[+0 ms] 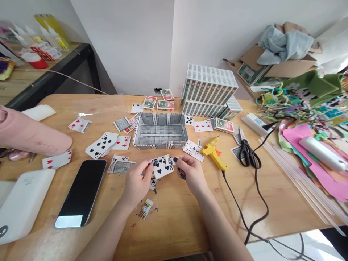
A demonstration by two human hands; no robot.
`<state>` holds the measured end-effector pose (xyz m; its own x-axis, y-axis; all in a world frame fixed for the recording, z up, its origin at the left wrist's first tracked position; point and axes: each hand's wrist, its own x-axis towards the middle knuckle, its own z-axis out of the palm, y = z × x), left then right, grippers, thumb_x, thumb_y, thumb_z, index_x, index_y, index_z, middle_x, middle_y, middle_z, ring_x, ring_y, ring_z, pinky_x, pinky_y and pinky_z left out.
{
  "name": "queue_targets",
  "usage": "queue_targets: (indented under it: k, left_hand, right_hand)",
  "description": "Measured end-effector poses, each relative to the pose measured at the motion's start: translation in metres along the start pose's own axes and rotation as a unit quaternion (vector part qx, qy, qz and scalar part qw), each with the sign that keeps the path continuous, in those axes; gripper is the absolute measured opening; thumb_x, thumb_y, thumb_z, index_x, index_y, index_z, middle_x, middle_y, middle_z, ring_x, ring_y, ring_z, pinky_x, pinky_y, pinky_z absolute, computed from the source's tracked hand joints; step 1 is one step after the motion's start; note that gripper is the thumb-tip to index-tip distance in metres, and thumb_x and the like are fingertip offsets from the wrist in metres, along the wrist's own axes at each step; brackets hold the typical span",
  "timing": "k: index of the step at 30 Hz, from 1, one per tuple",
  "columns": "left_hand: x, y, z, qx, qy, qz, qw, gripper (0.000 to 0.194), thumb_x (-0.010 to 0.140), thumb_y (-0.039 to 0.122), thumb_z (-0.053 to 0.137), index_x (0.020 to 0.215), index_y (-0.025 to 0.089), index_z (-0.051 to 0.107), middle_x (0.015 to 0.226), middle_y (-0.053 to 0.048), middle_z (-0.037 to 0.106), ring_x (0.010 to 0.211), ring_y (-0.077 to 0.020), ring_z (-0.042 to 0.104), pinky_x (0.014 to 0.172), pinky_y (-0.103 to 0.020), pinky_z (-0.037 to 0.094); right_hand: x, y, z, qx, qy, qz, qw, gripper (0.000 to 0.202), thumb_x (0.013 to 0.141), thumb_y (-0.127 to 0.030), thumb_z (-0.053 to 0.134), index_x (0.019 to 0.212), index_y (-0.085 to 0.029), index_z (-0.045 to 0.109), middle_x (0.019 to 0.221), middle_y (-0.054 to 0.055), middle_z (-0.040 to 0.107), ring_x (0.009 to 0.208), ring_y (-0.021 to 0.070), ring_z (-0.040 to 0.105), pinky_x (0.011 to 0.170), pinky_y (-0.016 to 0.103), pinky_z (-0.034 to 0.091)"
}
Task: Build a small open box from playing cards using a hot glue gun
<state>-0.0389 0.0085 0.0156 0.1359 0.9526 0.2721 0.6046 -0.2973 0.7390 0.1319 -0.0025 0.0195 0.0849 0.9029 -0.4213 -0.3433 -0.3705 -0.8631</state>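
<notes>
My left hand point(140, 177) pinches a spade playing card point(162, 169) by its left side, above the middle of the table. At the card's upper right, my right hand point(190, 172) closes its thumb and fingers on a small card piece point(171, 160) with club marks. Whether that piece touches or overlaps the larger card I cannot tell. Beyond both hands stands an open box made of playing cards point(160, 130), its patterned grey backs showing. Cut card scraps lie below my hands, among them a king piece point(146, 209).
A yellow glue gun point(213, 152) with its cable and black scissors point(247, 154) lie at right. Stacked card decks point(209, 87) stand behind. At left are a phone point(83, 192), a white power bank point(25, 203), a pink bottle point(35, 132) and loose cards point(102, 145).
</notes>
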Motion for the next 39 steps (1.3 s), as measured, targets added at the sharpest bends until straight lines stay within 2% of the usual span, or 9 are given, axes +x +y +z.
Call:
queue_targets:
  k: [9,20,27,32,35,37,39]
  left_hand:
    - [0.0,-0.002,0.0,-0.007,0.006,0.034,0.999,0.019,0.089,0.021,0.045,0.078,0.018,0.06,0.074,-0.003,0.066,0.069,-0.0152,0.061,0.066,-0.023,0.047]
    - [-0.001,-0.003,0.001,-0.012,0.001,0.053,0.999,0.019,0.09,0.017,0.044,0.084,0.017,0.062,0.076,-0.004,0.067,0.071,-0.0154,0.062,0.067,-0.023,0.048]
    - [-0.002,-0.007,0.0,-0.033,-0.023,0.042,0.998,0.023,0.091,0.017,0.043,0.092,0.015,0.066,0.088,-0.008,0.071,0.084,-0.0176,0.064,0.077,-0.025,0.049]
    - [-0.002,-0.012,0.001,-0.104,-0.048,-0.003,0.993,0.024,0.092,0.021,0.045,0.096,0.017,0.068,0.095,-0.008,0.071,0.09,-0.0187,0.064,0.081,-0.027,0.048]
    - [-0.002,-0.016,0.002,-0.188,-0.082,-0.058,0.977,0.023,0.091,0.027,0.05,0.098,0.019,0.07,0.099,-0.007,0.07,0.094,-0.0194,0.063,0.085,-0.029,0.048]
    - [-0.003,-0.016,0.003,-0.27,-0.099,-0.115,0.951,0.024,0.089,0.035,0.055,0.099,0.02,0.071,0.099,-0.007,0.07,0.092,-0.0197,0.063,0.083,-0.029,0.049]
    - [-0.004,-0.014,0.004,-0.368,-0.112,-0.184,0.905,0.028,0.085,0.043,0.061,0.099,0.021,0.072,0.094,-0.005,0.07,0.084,-0.0191,0.064,0.075,-0.029,0.051]
  right_hand:
    - [0.0,-0.003,-0.001,0.004,-0.018,0.013,1.0,0.03,0.064,-0.038,0.069,0.079,-0.013,0.067,0.045,-0.009,0.041,0.039,0.0048,0.028,0.042,0.021,0.016]
    - [0.0,-0.004,-0.002,0.008,-0.006,0.015,1.0,0.027,0.063,-0.036,0.069,0.076,-0.013,0.066,0.043,-0.008,0.042,0.039,0.0045,0.028,0.043,0.022,0.015]
    - [0.0,-0.003,-0.003,-0.002,-0.009,0.008,1.0,0.026,0.064,-0.037,0.068,0.074,-0.014,0.064,0.042,-0.008,0.042,0.038,0.0045,0.029,0.042,0.021,0.015]
    - [-0.001,-0.005,-0.002,0.0,-0.019,0.003,1.0,0.025,0.066,-0.039,0.067,0.069,-0.016,0.058,0.041,-0.009,0.042,0.037,0.0042,0.029,0.041,0.021,0.016]
    - [-0.002,-0.007,-0.002,-0.003,-0.019,-0.01,1.0,0.026,0.067,-0.04,0.068,0.068,-0.017,0.056,0.041,-0.008,0.043,0.037,0.0042,0.031,0.041,0.02,0.018]
    - [-0.004,-0.008,-0.001,-0.005,-0.016,-0.018,1.0,0.027,0.067,-0.041,0.068,0.069,-0.016,0.057,0.042,-0.008,0.044,0.037,0.0042,0.031,0.041,0.02,0.019]
    - [-0.005,-0.009,-0.001,-0.005,-0.02,-0.024,1.0,0.028,0.068,-0.042,0.068,0.07,-0.016,0.057,0.042,-0.009,0.044,0.037,0.0043,0.032,0.04,0.02,0.02]
